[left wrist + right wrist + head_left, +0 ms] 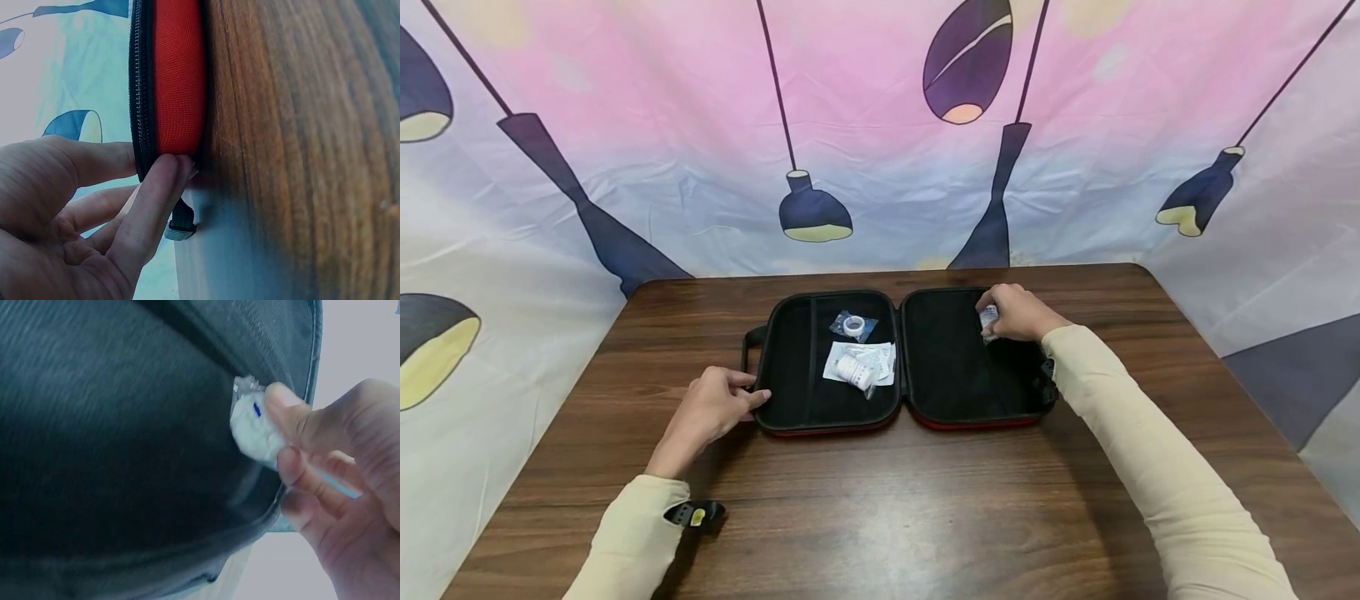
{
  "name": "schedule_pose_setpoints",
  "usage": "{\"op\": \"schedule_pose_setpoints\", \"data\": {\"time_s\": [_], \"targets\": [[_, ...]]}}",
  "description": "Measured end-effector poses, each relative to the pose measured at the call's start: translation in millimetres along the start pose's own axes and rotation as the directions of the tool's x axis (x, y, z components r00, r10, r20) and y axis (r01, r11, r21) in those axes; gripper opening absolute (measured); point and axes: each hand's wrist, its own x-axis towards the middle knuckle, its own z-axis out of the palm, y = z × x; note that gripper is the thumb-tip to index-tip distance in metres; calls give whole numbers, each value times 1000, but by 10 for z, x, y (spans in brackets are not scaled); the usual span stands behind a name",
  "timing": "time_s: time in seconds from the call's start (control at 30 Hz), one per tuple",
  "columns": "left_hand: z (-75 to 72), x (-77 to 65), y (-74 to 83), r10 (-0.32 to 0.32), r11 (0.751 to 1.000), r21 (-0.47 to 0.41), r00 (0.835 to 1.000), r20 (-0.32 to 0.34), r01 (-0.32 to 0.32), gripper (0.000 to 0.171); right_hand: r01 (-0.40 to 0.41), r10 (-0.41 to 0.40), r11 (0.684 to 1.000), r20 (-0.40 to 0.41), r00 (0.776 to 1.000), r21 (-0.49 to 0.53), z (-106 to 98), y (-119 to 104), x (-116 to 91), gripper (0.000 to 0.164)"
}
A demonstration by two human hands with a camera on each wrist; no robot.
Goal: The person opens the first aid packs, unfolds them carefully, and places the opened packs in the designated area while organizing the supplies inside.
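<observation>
A zip-up case [782,358], black inside and red outside, lies opened flat on the table. My left hand [718,404] pinches its left front corner, thumb on the zipped rim and a finger against the red shell [179,81]. Over the right half of the case, my right hand [1018,312] pinches a white bandage roll in clear wrap [255,428], close to the black lining. In the left half lie a white tape roll in a bag [853,326], flat white packets [880,358] and another wrapped white roll [853,372].
A black carry handle [752,340] sticks out from the case's left side. The brown wooden table [880,508] extends in front of the case and to both sides. Behind it hangs a cloth printed with lamps [880,142].
</observation>
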Motion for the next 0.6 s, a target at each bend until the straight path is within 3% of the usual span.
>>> {"op": "schedule_pose_setpoints", "data": {"time_s": [0.17,0.37,0.6], "targets": [[6,3,2,0,1000,4,1000,-3,0,54,-5,5,999,-14,1000,47,-29,61,-41,44],[-10,-9,-11,-3,1000,-9,1000,1,3,55,45,-47,993,22,999,106,-67,83,-66,40],[-3,-3,-3,11,1000,-4,1000,-7,-11,55,39,-40,980,5,999,197,5,102,-64,39]]}}
